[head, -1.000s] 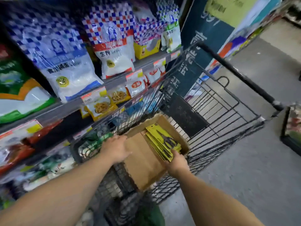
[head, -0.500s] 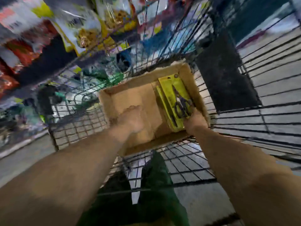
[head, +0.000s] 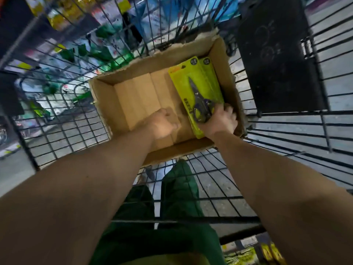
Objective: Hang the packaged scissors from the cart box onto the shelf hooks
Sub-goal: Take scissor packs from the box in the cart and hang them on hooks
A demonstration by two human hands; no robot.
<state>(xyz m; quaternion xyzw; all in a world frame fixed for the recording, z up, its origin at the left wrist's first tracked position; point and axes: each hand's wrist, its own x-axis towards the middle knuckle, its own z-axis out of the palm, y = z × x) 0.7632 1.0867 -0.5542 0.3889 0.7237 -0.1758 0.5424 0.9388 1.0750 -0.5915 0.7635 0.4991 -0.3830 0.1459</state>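
I'm still at the very start of the job: the packaged scissors [head: 194,92] lie stacked against the right wall of the cardboard box [head: 107,104], which sits in the wire cart [head: 76,131], and nothing I can see has reached a shelf hook yet; no hooks show in this view at all. My right hand [head: 221,121] is down at the near end of the stack with fingers curled over the handle end of the top yellow-green pack, so I judge the grasp is on but the lift has not begun. My left hand [head: 164,125] hangs inside the box over its bare floor, fingers curled into a loose fist and holding nothing that I can make out. Compared with half a second ago, the view has tipped further down into the cart, the right hand has closed more firmly onto the pack, and the left hand has barely shifted. Everything remains to be done: lifting, carrying, hanging.
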